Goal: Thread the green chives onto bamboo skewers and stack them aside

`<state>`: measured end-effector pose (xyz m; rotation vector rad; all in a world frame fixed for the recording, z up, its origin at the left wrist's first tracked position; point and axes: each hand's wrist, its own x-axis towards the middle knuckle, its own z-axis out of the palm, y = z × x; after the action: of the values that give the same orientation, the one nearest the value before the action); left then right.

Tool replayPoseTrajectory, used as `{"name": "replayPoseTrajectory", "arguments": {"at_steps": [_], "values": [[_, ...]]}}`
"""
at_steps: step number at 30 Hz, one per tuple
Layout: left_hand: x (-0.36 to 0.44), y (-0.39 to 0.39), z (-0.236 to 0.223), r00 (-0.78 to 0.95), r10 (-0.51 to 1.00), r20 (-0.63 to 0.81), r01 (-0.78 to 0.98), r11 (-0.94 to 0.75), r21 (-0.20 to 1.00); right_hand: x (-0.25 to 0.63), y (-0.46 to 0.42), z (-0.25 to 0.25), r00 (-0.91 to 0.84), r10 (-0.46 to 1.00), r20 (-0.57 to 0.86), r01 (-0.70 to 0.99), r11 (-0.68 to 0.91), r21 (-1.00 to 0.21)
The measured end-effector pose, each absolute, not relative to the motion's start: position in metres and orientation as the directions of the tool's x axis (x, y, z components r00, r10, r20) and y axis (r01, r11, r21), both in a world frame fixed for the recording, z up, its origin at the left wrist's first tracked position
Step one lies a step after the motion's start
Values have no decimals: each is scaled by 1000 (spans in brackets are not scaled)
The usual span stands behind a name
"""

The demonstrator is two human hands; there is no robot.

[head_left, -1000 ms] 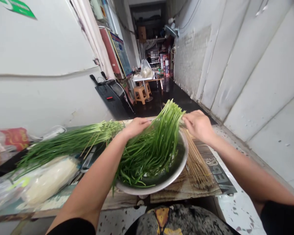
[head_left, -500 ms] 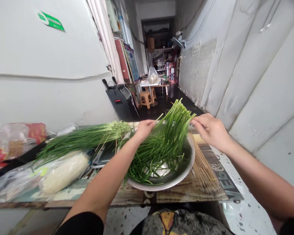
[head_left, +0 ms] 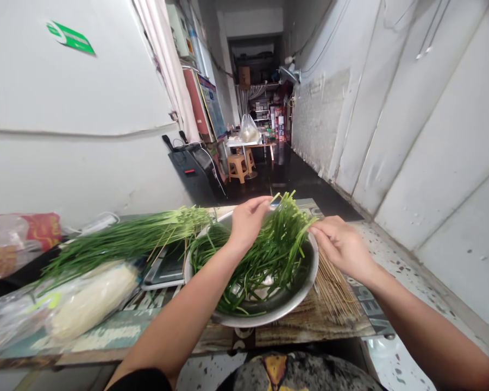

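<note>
A large metal bowl (head_left: 264, 320) on the table holds long green garlic chives (head_left: 244, 260), partly lying in liquid. My right hand (head_left: 342, 244) is closed at the bowl's right rim, thumb and fingers pinching the end of what looks like a skewer, mostly hidden by a row of chives (head_left: 289, 228) hanging from it with their pale stalk ends up. Across from it, my left hand (head_left: 248, 217) pinches chive stalks by their pale ends, close to the row's left side. The fingertips are partly hidden behind the hand.
Thin bamboo skewers (head_left: 336, 288) lie right of the bowl. On the left are a long pile of chives (head_left: 126, 236), a flat dark tray or scale (head_left: 167, 269) and a clear bag with something pale (head_left: 93, 298). Beyond the table stand a black case (head_left: 195, 174) and stools (head_left: 237, 167).
The hanging row of chives has come down lower over the bowl. My left hand has moved right, up against the row; my right hand keeps its pinch. The view has shifted slightly.
</note>
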<state>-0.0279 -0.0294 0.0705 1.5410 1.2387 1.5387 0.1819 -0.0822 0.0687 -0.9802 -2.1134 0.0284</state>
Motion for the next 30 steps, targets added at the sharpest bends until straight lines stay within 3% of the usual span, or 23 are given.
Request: {"name": "replayPoseTrajectory", "arguments": {"at_steps": [5,9,14,20,30], "values": [[-20,-34,76,-81,968,239,-78,-246,966,182,-87,66,-410,651,639,616,714,-331],[-15,-39,81,7,990,138,-337,-128,933,181,-92,64,-405,664,629,616,706,-348],[-13,-43,87,66,992,105,-452,-64,890,182,-93,61,-389,669,634,601,705,-375],[-12,-41,83,84,990,115,-362,-77,929,184,-93,58,-384,671,634,589,707,-392],[-14,-37,79,7,934,358,85,-357,930,192,-86,55,-343,645,683,589,714,-379]]}}
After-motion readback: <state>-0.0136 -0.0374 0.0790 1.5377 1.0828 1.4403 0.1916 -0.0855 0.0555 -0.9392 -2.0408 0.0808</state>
